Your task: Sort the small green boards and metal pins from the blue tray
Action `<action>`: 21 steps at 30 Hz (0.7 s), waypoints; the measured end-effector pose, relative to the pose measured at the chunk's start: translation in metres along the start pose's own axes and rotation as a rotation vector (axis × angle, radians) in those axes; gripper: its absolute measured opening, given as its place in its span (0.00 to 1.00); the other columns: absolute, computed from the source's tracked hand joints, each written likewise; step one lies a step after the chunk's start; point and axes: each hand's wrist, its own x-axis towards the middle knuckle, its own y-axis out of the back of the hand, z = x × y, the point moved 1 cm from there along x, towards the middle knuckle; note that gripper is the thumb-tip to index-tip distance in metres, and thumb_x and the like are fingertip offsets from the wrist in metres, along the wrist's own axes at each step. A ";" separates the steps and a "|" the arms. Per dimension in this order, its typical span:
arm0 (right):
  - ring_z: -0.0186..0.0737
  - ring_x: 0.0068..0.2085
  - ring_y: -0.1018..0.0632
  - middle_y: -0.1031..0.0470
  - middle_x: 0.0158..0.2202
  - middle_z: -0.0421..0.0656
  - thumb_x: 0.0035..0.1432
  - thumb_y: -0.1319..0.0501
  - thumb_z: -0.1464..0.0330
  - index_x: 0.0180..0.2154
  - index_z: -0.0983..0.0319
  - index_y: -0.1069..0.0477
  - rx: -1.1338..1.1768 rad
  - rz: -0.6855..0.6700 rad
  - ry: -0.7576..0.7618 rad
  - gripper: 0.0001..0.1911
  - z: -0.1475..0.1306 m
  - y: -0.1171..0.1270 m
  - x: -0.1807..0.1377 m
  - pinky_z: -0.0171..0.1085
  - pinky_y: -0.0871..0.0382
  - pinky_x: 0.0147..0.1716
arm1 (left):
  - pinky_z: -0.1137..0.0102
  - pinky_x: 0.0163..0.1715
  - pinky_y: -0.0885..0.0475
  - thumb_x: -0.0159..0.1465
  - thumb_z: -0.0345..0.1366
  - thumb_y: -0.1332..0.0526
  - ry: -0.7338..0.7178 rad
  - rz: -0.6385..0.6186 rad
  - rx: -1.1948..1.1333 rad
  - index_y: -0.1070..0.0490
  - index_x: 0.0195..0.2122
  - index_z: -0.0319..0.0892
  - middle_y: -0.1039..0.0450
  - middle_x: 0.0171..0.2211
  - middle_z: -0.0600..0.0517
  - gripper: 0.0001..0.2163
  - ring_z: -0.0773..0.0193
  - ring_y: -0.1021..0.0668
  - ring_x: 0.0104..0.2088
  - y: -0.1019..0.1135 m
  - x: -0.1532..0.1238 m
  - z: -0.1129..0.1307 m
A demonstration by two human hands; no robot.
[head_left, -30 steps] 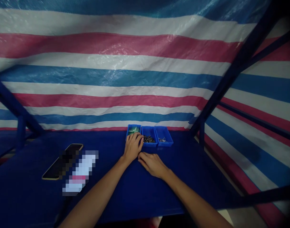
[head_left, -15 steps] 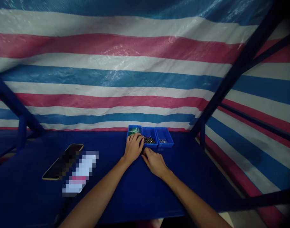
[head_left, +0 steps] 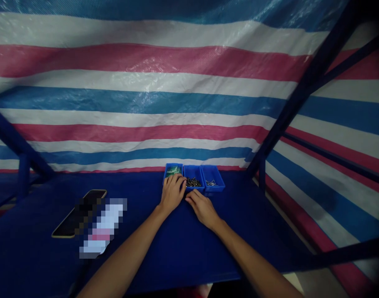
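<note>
Three small blue bins stand side by side at the back of the blue table. Something green lies in the left bin (head_left: 173,165), the middle bin (head_left: 194,169) holds many small dark metal parts, and thin silvery pieces lie in the right bin (head_left: 217,176). My left hand (head_left: 172,191) lies over the front of the left bin, fingers stretched forward and a little apart, thumb beside the middle bin. Just in front of the middle bin, my right hand (head_left: 201,207) is low over the table with its fingers bent and pinched together. Whatever its fingertips hold is too small to make out.
A dark phone (head_left: 79,213) and a blurred-out bright, long object (head_left: 104,229) lie on the table (head_left: 177,256) to the left. Striped plastic sheeting (head_left: 146,132) hangs behind, and a blue metal frame (head_left: 288,111) rises at both sides.
The view has shifted slightly, so the bins sit a little further left. My right hand's fingers have turned slightly at the front of the middle bin; my left hand stays at the left bin.
</note>
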 end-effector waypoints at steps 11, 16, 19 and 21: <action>0.43 0.42 0.21 0.24 0.46 0.46 0.77 0.45 0.62 0.53 0.56 0.27 0.196 0.288 -0.006 0.11 0.012 0.011 0.002 0.40 0.26 0.44 | 0.57 0.54 0.32 0.77 0.37 0.46 -0.001 0.003 -0.001 0.25 0.51 0.47 0.23 0.51 0.47 0.10 0.54 0.23 0.52 0.000 0.000 0.001; 0.39 0.32 0.26 0.25 0.39 0.42 0.74 0.41 0.60 0.47 0.57 0.29 0.215 0.400 -0.116 0.09 0.020 0.009 0.003 0.38 0.28 0.37 | 0.57 0.53 0.32 0.77 0.36 0.46 0.002 0.009 -0.007 0.24 0.51 0.47 0.24 0.51 0.47 0.10 0.54 0.23 0.51 0.002 0.000 0.002; 0.39 0.34 0.25 0.26 0.39 0.42 0.75 0.42 0.59 0.45 0.58 0.29 0.211 0.401 -0.097 0.09 0.020 0.010 0.003 0.38 0.29 0.37 | 0.57 0.53 0.32 0.77 0.36 0.46 0.000 0.002 -0.008 0.25 0.51 0.47 0.24 0.51 0.47 0.10 0.54 0.23 0.51 0.003 0.000 0.002; 0.40 0.36 0.25 0.26 0.38 0.43 0.75 0.42 0.60 0.45 0.58 0.27 0.207 0.408 -0.083 0.10 0.018 0.012 0.004 0.38 0.29 0.38 | 0.57 0.53 0.32 0.77 0.37 0.46 0.000 -0.003 -0.006 0.25 0.52 0.47 0.24 0.51 0.47 0.11 0.54 0.23 0.52 0.003 0.000 0.003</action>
